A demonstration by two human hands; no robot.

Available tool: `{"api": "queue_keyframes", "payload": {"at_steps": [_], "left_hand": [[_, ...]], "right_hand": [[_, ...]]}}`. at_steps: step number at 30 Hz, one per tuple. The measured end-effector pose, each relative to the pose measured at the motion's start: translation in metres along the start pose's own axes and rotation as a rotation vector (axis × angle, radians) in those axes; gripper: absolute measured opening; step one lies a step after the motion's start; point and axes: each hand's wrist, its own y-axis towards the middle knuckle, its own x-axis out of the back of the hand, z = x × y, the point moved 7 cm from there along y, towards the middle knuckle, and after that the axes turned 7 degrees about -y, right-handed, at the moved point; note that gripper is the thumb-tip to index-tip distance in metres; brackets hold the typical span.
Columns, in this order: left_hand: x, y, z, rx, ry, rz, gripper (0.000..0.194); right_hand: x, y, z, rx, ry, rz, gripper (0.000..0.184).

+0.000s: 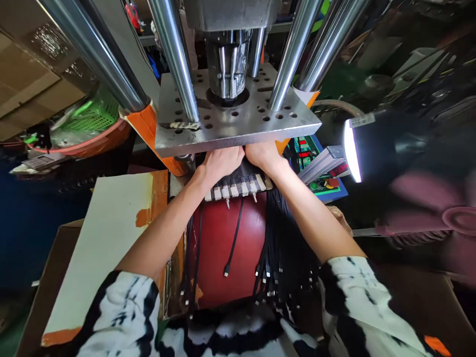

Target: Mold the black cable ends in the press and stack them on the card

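My left hand and my right hand reach under the front edge of a drilled steel press plate, close together. Both are curled with knuckles up, their fingertips hidden; what they grip cannot be made out. Just below them sits a mould block with a row of white and black segments and two small pins at its front. From it a black cable hangs over a red surface, its metal plug at the lower end. More black cables hang in a thick bundle beside my right forearm.
Steel columns and a metal nozzle rise above the plate. At right are a lit lamp, a control panel and a pink fan. A white board and a basket stand left.
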Motion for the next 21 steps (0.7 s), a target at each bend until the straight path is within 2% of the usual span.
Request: {"api": "queue_keyframes", "payload": {"at_steps": [2, 3, 5, 6, 7, 8, 9, 11, 13, 15, 18, 21], "left_hand": [[0.006, -0.019, -0.007, -0.095, -0.043, -0.026, 0.036], [0.010, -0.039, -0.014, -0.175, -0.078, -0.058, 0.034], [0.021, -0.097, -0.028, -0.320, -0.159, -0.152, 0.028], [0.024, -0.129, -0.028, -0.278, -0.177, -0.176, 0.027], [0.024, -0.159, -0.024, -0.162, -0.168, -0.180, 0.029], [0.019, -0.188, -0.018, -0.009, -0.128, -0.136, 0.031], [0.010, -0.213, -0.009, 0.166, -0.068, -0.049, 0.030], [-0.010, -0.252, 0.002, 0.416, 0.066, 0.188, 0.025], [-0.023, -0.270, 0.006, 0.531, 0.162, 0.381, 0.025], [-0.029, -0.269, 0.003, 0.536, 0.195, 0.492, 0.030], [-0.029, -0.256, -0.001, 0.493, 0.177, 0.588, 0.038], [-0.024, -0.249, 0.005, 0.479, 0.146, 0.607, 0.032]], "right_hand": [[0.003, -0.015, 0.001, 0.017, 0.017, -0.006, 0.043], [0.006, -0.032, 0.003, 0.017, 0.029, -0.036, 0.041], [0.012, -0.081, 0.012, -0.010, 0.075, -0.140, 0.039], [0.013, -0.112, 0.019, -0.035, 0.108, -0.188, 0.035], [0.009, -0.144, 0.030, -0.045, 0.154, -0.193, 0.029], [0.003, -0.174, 0.045, -0.038, 0.206, -0.170, 0.022], [-0.007, -0.201, 0.060, -0.047, 0.240, -0.112, 0.017], [-0.029, -0.242, 0.088, -0.124, 0.212, 0.038, 0.019], [-0.046, -0.263, 0.108, -0.200, 0.150, 0.191, 0.018], [-0.056, -0.268, 0.117, -0.252, 0.098, 0.334, 0.006], [-0.058, -0.266, 0.113, -0.273, 0.043, 0.477, 0.013], [-0.055, -0.265, 0.101, -0.254, 0.024, 0.487, 0.014]]}}
